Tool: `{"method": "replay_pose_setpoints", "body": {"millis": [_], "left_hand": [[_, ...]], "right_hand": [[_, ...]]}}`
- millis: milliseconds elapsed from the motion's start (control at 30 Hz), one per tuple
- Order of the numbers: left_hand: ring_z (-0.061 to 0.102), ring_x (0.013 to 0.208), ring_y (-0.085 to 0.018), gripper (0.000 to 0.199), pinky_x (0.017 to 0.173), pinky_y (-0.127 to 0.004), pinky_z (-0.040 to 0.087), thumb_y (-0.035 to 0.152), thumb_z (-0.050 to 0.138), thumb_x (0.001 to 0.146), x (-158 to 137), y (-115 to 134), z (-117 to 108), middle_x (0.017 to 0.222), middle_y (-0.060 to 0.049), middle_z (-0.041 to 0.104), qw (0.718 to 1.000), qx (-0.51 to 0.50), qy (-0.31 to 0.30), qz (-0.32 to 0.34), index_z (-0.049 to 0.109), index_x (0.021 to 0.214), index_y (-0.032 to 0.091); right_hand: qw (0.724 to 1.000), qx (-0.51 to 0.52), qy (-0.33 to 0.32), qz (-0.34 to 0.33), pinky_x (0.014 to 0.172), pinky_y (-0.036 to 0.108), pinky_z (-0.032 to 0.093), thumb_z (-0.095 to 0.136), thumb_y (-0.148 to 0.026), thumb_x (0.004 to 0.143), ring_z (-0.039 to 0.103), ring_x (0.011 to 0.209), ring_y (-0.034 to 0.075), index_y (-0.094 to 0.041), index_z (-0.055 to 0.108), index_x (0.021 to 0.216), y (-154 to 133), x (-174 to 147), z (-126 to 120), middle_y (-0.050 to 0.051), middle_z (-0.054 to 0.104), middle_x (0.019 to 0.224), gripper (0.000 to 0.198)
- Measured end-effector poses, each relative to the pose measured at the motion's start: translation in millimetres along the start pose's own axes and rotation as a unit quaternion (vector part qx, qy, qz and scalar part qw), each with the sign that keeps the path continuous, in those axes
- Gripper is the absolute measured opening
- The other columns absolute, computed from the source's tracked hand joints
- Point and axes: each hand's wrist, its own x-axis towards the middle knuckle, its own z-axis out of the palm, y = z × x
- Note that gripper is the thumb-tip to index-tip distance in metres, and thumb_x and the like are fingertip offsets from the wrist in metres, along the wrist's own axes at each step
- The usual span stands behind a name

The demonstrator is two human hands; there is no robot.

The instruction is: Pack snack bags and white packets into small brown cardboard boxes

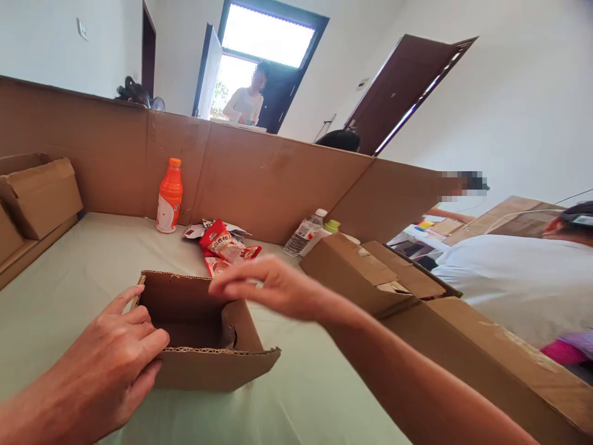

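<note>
A small open-topped cardboard box (208, 371) rests on the pale green cloth in front of me. My left hand (123, 352) grips its left end, with the index finger stretched along the rim and the other fingers bent over the edge. Above the box's far right wall is my right hand (264, 287), slightly blurred. Its fingers point left with nothing visible in them; whether they touch the rim I cannot tell. Just behind the box lie red snack packets (225, 244). The part of the box's inside that shows has only a raised flap at the right end.
An orange bottle (170, 198) stands by the tall cardboard wall (269, 179). A clear water bottle (306, 232) leans at the right beside larger cardboard boxes (354, 272). Another cardboard box (41, 191) is at the left. People are beyond the wall, one in white (514, 278) close on the right.
</note>
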Motion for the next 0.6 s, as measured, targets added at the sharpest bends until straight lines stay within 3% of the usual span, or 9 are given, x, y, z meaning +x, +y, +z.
{"method": "replay_pose_setpoints", "body": {"millis": [100, 200, 267, 333, 433, 533, 600], "left_hand": [[0.059, 0.062, -0.016, 0.023, 0.117, -0.052, 0.041, 0.010, 0.045, 0.086, 3.9, -0.2, -3.1, 0.066, 0.004, 0.060, 1.000, 0.004, -0.010, 0.014, 0.058, 0.076, 0.026], [0.064, 0.070, -0.016, 0.025, 0.118, -0.051, 0.040, 0.008, 0.049, 0.085, 3.4, 3.7, -5.5, 0.075, 0.004, 0.068, 0.999, -0.017, -0.021, 0.033, 0.065, 0.091, 0.026], [0.068, 0.081, -0.016, 0.024, 0.122, -0.049, 0.035, 0.007, 0.052, 0.085, -0.3, 9.2, -4.2, 0.081, 0.003, 0.072, 0.999, -0.051, 0.002, 0.011, 0.067, 0.094, 0.024], [0.069, 0.094, -0.017, 0.022, 0.125, -0.049, 0.029, 0.005, 0.053, 0.086, -6.3, 15.8, -1.4, 0.086, 0.002, 0.075, 0.997, -0.072, 0.034, -0.019, 0.067, 0.092, 0.021], [0.068, 0.106, -0.018, 0.023, 0.126, -0.049, 0.028, 0.004, 0.052, 0.089, -15.8, 23.2, 1.7, 0.092, 0.000, 0.078, 0.996, -0.070, 0.042, -0.033, 0.068, 0.093, 0.019], [0.068, 0.110, -0.019, 0.021, 0.126, -0.051, 0.028, 0.007, 0.053, 0.091, -21.0, 25.1, 1.6, 0.098, 0.000, 0.079, 0.996, -0.063, 0.022, -0.052, 0.070, 0.095, 0.020], [0.068, 0.112, -0.020, 0.020, 0.126, -0.052, 0.028, 0.009, 0.054, 0.092, -21.6, 24.4, 0.4, 0.103, 0.001, 0.079, 0.996, -0.060, 0.008, -0.060, 0.070, 0.095, 0.021]], "right_hand": [[0.968, -0.133, 0.180, 0.114, 0.087, 0.033, 0.054, 0.054, -0.029, 0.097, 0.071, 0.095, 0.020, -0.017, 0.075, 0.112, 43.7, 15.4, -30.6, 0.008, 0.078, 0.109, 0.029], [0.899, -0.303, 0.191, 0.253, 0.096, 0.041, 0.051, 0.062, -0.025, 0.091, 0.065, 0.116, 0.028, -0.017, 0.067, 0.131, 102.5, 38.9, -36.7, 0.013, 0.069, 0.132, 0.041], [0.875, -0.343, 0.168, 0.297, 0.101, 0.048, 0.049, 0.068, -0.025, 0.086, 0.059, 0.126, 0.035, -0.017, 0.063, 0.136, 136.2, 51.0, -29.0, 0.016, 0.065, 0.138, 0.050], [0.875, -0.334, 0.155, 0.315, 0.097, 0.050, 0.050, 0.068, -0.024, 0.085, 0.063, 0.119, 0.037, -0.017, 0.068, 0.129, 159.9, 57.2, -18.9, 0.017, 0.070, 0.129, 0.045], [0.878, -0.319, 0.146, 0.325, 0.086, 0.041, 0.053, 0.060, -0.019, 0.087, 0.070, 0.104, 0.031, -0.019, 0.077, 0.109, 177.2, 54.7, -9.7, 0.012, 0.077, 0.111, 0.027], [0.876, -0.315, 0.172, 0.321, 0.082, 0.034, 0.053, 0.054, -0.019, 0.091, 0.071, 0.101, 0.027, -0.021, 0.078, 0.104, 177.7, 39.1, -13.4, 0.008, 0.077, 0.111, 0.027], [0.882, -0.283, 0.223, 0.304, 0.073, 0.031, 0.053, 0.050, -0.024, 0.094, 0.072, 0.092, 0.025, -0.020, 0.077, 0.101, 170.5, 23.5, -22.5, 0.008, 0.077, 0.104, 0.027]]}}
